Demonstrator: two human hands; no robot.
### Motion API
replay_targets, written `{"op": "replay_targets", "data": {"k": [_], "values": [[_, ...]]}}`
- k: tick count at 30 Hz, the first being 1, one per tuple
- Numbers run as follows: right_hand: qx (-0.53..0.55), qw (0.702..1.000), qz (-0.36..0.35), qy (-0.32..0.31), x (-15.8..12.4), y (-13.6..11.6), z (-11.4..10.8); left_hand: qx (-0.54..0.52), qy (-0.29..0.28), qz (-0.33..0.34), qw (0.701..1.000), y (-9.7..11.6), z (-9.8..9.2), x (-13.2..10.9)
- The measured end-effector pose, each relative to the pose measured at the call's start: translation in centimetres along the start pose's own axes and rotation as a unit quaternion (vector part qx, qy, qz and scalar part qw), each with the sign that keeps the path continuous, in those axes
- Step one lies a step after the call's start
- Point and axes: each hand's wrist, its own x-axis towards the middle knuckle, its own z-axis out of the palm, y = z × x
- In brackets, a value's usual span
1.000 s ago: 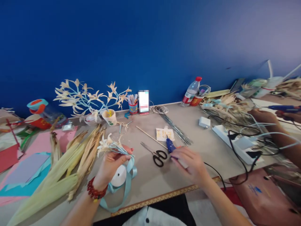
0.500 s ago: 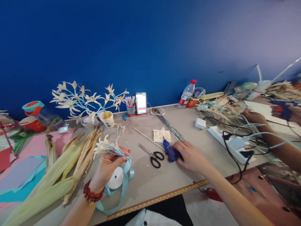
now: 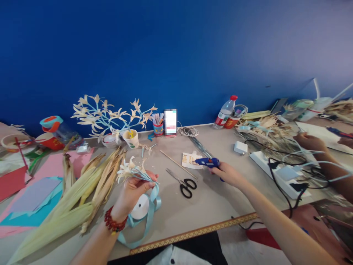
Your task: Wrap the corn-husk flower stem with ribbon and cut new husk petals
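My left hand [image 3: 139,189] is closed round the stems of a small bunch of pale husk flowers [image 3: 131,169], whose stems are wrapped in light blue. Light blue ribbon [image 3: 149,221] trails from the stem ends to a white ribbon spool [image 3: 140,207] on the table below. In my right hand [image 3: 227,174] is a blue glue gun [image 3: 208,162], its nozzle pointing left over a white stained packet [image 3: 189,160]. Black-handled scissors [image 3: 187,187] lie between my hands, close to a thin wooden stick [image 3: 178,163].
Corn husks [image 3: 63,209] and coloured paper [image 3: 35,206] cover the left side. Finished flower branches in a cup [image 3: 130,140] and a phone [image 3: 170,122] stand by the wall. At right are a bottle [image 3: 224,113], a power strip [image 3: 275,175] with cables, and another person's hands [image 3: 310,142].
My right hand has lifted the glue gun off the table and turned its nozzle left, towards the packet. My left hand still holds the flower bunch. The view has shifted slightly.
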Motion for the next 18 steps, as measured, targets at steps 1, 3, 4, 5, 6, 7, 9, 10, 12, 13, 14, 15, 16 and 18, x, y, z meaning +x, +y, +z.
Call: {"op": "replay_targets", "data": {"k": [1, 3, 4, 5, 6, 7, 9, 10, 12, 13, 14, 15, 16, 18], "values": [[0.027, 0.999, 0.016, -0.005, 0.4, 0.0, 0.0, 0.001, 0.001, 0.001, 1.000, 0.0, 0.0, 0.0], [0.079, 0.996, 0.029, -0.009, 0.8, -0.1, 0.2, 0.001, 0.004, 0.002, 1.000, 0.1, 0.0, 0.0], [0.110, 0.993, 0.033, -0.008, 0.8, -0.3, 0.3, 0.001, 0.007, 0.001, 1.000, 0.1, 0.1, 0.0], [0.135, 0.990, 0.033, -0.006, 0.6, -0.5, 0.4, 0.001, 0.011, 0.000, 1.000, 0.2, 0.2, 0.0], [0.163, 0.986, 0.032, -0.001, 0.3, -0.8, 0.5, 0.002, 0.015, -0.003, 1.000, 0.3, 0.3, 0.0], [0.199, 0.980, 0.027, 0.008, -0.2, -1.2, 0.7, 0.002, 0.019, -0.004, 1.000, 0.4, 0.4, 0.0], [0.281, 0.959, 0.015, 0.023, -1.6, -2.1, 1.3, 0.004, 0.023, -0.005, 1.000, 0.6, 0.6, 0.0], [0.320, 0.947, 0.005, 0.025, -2.5, -2.6, 1.7, 0.003, 0.022, -0.004, 1.000, 0.6, 0.7, 0.0], [0.330, 0.944, -0.019, -0.013, -4.4, -3.7, 2.7, 0.000, 0.015, -0.002, 1.000, 0.5, 0.7, 0.0], [0.312, 0.948, -0.034, -0.045, -5.4, -4.2, 3.2, -0.003, 0.012, 0.000, 1.000, 0.5, 0.7, 0.0], [0.287, 0.953, -0.053, -0.075, -6.4, -4.7, 3.7, -0.005, 0.010, 0.002, 1.000, 0.4, 0.7, 0.0], [0.259, 0.958, -0.076, -0.097, -7.3, -5.2, 4.2, -0.006, 0.010, 0.005, 1.000, 0.3, 0.7, 0.0], [0.230, 0.962, -0.100, -0.110, -8.1, -5.6, 4.7, -0.006, 0.012, 0.008, 1.000, 0.2, 0.6, 0.0], [0.182, 0.965, -0.165, -0.097, -9.3, -6.4, 5.5, -0.002, 0.015, 0.008, 1.000, 0.1, 0.6, 0.0]]}}
